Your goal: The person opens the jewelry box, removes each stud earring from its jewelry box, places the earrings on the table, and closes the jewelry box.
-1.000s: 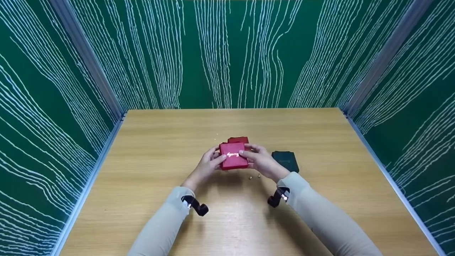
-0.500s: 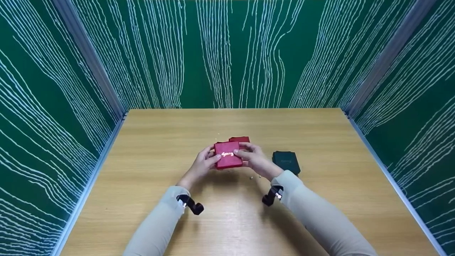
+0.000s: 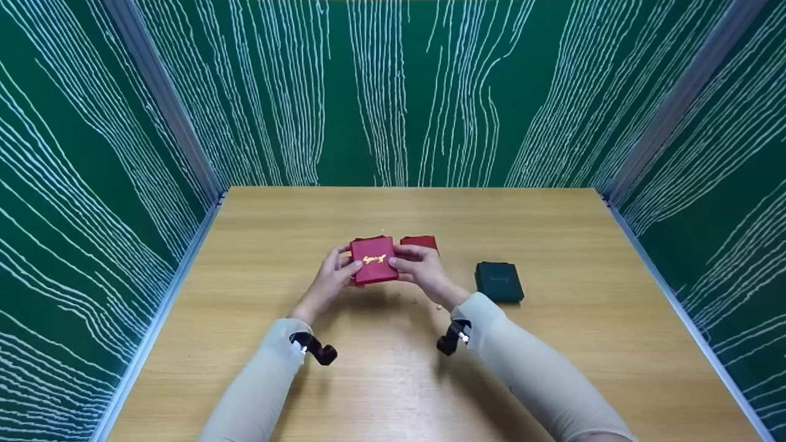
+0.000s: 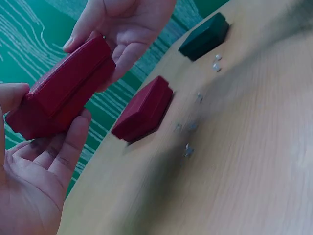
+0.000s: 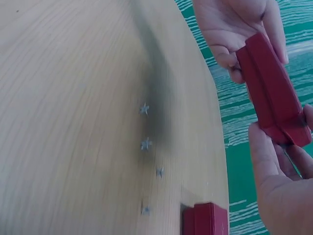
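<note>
Both hands hold a small red jewelry box (image 3: pixel 373 273) above the table, its closed lid bearing gold lettering that faces up. At its left edge my left hand (image 3: pixel 335 271) grips it, thumb on top and fingers beneath. My right hand (image 3: pixel 425 270) pinches the opposite edge the same way. The left wrist view shows the side of this held box (image 4: pixel 73 85) with a seam along it. A second red box (image 3: pixel 420 241) lies on the table just behind my right hand, partly covered by it.
A dark green box (image 3: pixel 498 282) lies to the right on the wooden table (image 3: pixel 393 380). Small silver star-shaped pieces (image 5: pixel 145 144) are scattered on the tabletop near the hands, along with round shiny bits (image 4: pixel 216 65). Green walls with white lines enclose the table.
Both hands have carried the red box to the left and slightly farther away, uncovering more of the second red box. The grip stays the same.
</note>
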`<state>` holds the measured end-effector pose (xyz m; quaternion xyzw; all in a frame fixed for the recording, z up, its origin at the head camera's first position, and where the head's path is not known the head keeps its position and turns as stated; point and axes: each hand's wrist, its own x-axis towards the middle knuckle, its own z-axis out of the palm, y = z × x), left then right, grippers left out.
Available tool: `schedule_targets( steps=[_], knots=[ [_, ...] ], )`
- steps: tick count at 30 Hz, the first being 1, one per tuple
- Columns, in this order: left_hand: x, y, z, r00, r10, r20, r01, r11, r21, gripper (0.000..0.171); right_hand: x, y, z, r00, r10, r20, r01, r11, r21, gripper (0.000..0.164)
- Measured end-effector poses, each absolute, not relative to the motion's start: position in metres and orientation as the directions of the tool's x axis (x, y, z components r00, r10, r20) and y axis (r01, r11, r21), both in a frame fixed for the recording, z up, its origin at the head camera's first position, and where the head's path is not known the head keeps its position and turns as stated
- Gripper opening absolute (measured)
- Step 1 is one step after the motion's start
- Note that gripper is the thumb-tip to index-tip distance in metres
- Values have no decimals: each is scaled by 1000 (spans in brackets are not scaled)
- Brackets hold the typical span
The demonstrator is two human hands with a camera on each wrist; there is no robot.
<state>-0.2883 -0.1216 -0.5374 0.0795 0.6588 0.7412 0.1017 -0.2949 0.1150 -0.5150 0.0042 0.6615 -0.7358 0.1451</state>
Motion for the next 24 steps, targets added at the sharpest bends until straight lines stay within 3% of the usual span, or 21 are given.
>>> schedule_targets(
  steps=[9, 15, 24],
  knots=[
    [-293, -128, -536, -993, 74, -90, -97, -95, 991, 34, -297, 89, -524, -991, -61, -118, 122, -58, -991, 34],
    [-293, -132, -540, -994, -41, -102, -101, -29, 994, 35, -299, 75, -532, -997, 2, -77, 77, 17, -997, 28],
    [-293, -134, -541, -984, -175, -28, -68, 230, 971, 34, -302, 68, -539, -986, -37, -165, 163, 60, -985, 32]
  ],
)
